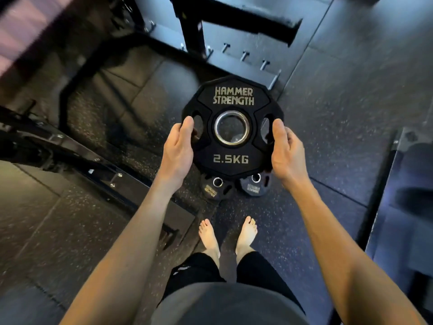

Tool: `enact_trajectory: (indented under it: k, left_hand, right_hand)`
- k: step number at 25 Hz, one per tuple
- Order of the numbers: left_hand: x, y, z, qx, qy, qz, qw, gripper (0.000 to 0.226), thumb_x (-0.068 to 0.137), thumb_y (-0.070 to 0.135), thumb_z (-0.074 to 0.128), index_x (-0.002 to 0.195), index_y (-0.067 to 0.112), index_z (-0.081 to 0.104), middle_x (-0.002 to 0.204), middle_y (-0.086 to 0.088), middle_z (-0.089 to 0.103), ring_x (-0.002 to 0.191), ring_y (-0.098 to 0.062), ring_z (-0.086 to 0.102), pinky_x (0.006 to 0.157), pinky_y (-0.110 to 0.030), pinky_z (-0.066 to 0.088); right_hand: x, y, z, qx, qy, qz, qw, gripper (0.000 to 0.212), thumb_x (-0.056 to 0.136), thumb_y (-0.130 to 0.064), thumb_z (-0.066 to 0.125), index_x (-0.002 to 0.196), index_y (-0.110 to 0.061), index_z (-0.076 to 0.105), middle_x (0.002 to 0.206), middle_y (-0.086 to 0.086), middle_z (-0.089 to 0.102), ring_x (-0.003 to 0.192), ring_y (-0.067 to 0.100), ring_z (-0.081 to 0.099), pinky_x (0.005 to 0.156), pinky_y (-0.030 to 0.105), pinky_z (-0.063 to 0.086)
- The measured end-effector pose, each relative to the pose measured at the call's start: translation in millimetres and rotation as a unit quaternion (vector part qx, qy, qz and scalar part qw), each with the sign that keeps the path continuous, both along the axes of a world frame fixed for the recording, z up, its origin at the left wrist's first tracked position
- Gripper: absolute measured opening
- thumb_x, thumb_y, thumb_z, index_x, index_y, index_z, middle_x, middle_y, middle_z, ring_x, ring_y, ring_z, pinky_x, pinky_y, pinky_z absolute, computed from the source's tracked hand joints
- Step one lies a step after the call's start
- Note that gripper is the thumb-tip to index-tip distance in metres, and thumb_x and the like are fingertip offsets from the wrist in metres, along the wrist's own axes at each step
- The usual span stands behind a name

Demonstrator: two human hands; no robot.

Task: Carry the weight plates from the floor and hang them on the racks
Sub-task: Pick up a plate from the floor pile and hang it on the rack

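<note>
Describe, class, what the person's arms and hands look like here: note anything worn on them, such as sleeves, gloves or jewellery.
Both arms are bare from the bottom of the picture to the wrist; no sleeves show. The left hand and right hand wear no gloves, and no ring, watch or wristband can be seen on either. The nails that show look short.

The held weight plate [232,127] covered the upper parts of two smaller plates on the floor: the left small plate [216,187] and the right small plate [254,186] showed only their lower halves, and their print was too small to read. Most fingers of the left hand [178,151] and the right hand [289,152] were hidden behind the plate's rim. The upper left of the frame was blurred, so the pink surface [21,26] could not be identified. The black rack frame [187,22] was cut off by the top edge.
</note>
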State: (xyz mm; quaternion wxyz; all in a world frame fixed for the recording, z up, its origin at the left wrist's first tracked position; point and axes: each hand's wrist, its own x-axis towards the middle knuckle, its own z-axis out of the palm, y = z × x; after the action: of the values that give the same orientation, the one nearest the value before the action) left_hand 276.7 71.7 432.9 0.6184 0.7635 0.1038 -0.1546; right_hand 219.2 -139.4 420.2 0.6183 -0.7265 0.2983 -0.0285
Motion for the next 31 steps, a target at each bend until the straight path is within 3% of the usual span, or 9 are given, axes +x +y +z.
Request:
enact_trajectory:
  k: [2,4,7,14,16,18,20,25,31]
  left_hand:
    - [-13.9,7.7,29.8,-0.026,-0.038,0.037,0.998,0.043,0.088,0.067,0.04,0.1,0.032,0.064,0.109,0.009,0.064,0.103,-0.005,0.06,0.104,-0.047,0.047]
    - [-30.7,18.3,57.3,-0.033,-0.07,0.076,0.994,0.039,0.089,0.067,0.037,0.106,0.044,0.064,0.111,0.013,0.064,0.107,-0.002,0.059,0.108,-0.043,0.044]
    - [-56.7,37.3,83.9,-0.017,-0.098,0.141,0.985,0.04,0.087,0.075,0.037,0.084,0.048,0.066,0.101,0.011,0.07,0.101,-0.011,0.064,0.103,-0.049,0.047]
    - [-141.1,54.8,114.1,0.003,-0.148,0.334,0.931,0.061,0.086,0.074,0.04,0.083,0.016,0.058,0.089,-0.012,0.064,0.088,-0.033,0.061,0.09,-0.061,0.046]
    - [-201.2,66.7,123.5,0.038,-0.162,0.448,0.879,0.057,0.088,0.072,0.039,0.079,0.02,0.06,0.081,-0.005,0.065,0.081,-0.027,0.062,0.083,-0.053,0.05]
    - [-222.0,70.9,126.8,0.066,-0.165,0.46,0.87,0.056,0.089,0.07,0.037,0.076,0.02,0.058,0.071,0.008,0.061,0.071,-0.014,0.058,0.074,-0.042,0.047]
    - [-282.0,84.0,135.3,0.085,-0.171,0.542,0.818,0.052,0.09,0.068,0.036,0.074,0.023,0.056,0.07,0.012,0.06,0.069,-0.008,0.056,0.072,-0.037,0.045]
    - [-430.8,111.1,143.6,0.114,-0.199,0.658,0.717,0.047,0.094,0.062,0.035,0.073,0.026,0.057,0.073,0.01,0.058,0.071,-0.011,0.054,0.075,-0.041,0.044]
    - [-615.2,151.6,153.3,0.148,-0.208,0.721,0.645,0.042,0.096,0.058,0.038,0.076,0.027,0.059,0.077,0.014,0.059,0.077,-0.006,0.055,0.079,-0.037,0.045]
  right_hand:
    - [-4.4,8.8,37.2,-0.005,-0.037,0.018,0.999,0.042,0.094,-0.061,0.043,0.078,-0.028,0.063,0.078,-0.011,0.066,0.077,0.006,0.059,0.077,0.041,0.048]
    - [-13.0,21.6,66.9,-0.015,-0.068,0.043,0.997,0.046,0.094,-0.062,0.041,0.08,-0.024,0.062,0.075,-0.009,0.063,0.073,0.009,0.057,0.072,0.043,0.047]
    - [-18.1,36.4,94.1,-0.027,-0.115,0.096,0.988,0.047,0.096,-0.06,0.04,0.08,-0.021,0.06,0.065,-0.012,0.055,0.062,0.008,0.05,0.061,0.035,0.041]
    - [-24.6,61.4,123.8,-0.013,-0.182,0.264,0.947,0.039,0.099,-0.054,0.039,0.077,-0.029,0.059,0.072,-0.016,0.063,0.071,0.005,0.057,0.069,0.031,0.046]
    - [-44.2,91.0,134.6,0.02,-0.182,0.383,0.906,0.041,0.098,-0.056,0.04,0.088,-0.025,0.066,0.086,-0.008,0.071,0.085,0.011,0.066,0.078,0.038,0.053]
    - [-47.9,102.8,133.6,0.041,-0.172,0.395,0.901,0.042,0.095,-0.058,0.041,0.094,-0.025,0.067,0.093,-0.004,0.073,0.091,0.013,0.067,0.085,0.043,0.056]
    - [-79.5,141.3,141.9,0.07,-0.169,0.491,0.852,0.041,0.093,-0.06,0.042,0.097,-0.027,0.068,0.095,-0.007,0.073,0.092,0.009,0.068,0.087,0.042,0.057]
    - [-181.3,228.2,156.0,0.096,-0.169,0.636,0.747,0.046,0.086,-0.07,0.041,0.099,-0.034,0.067,0.101,-0.017,0.073,0.094,0.001,0.068,0.087,0.034,0.056]
    - [-348.3,314.0,154.5,0.121,-0.166,0.714,0.669,0.039,0.088,-0.07,0.038,0.095,-0.044,0.067,0.103,-0.022,0.071,0.094,-0.003,0.066,0.082,0.025,0.053]
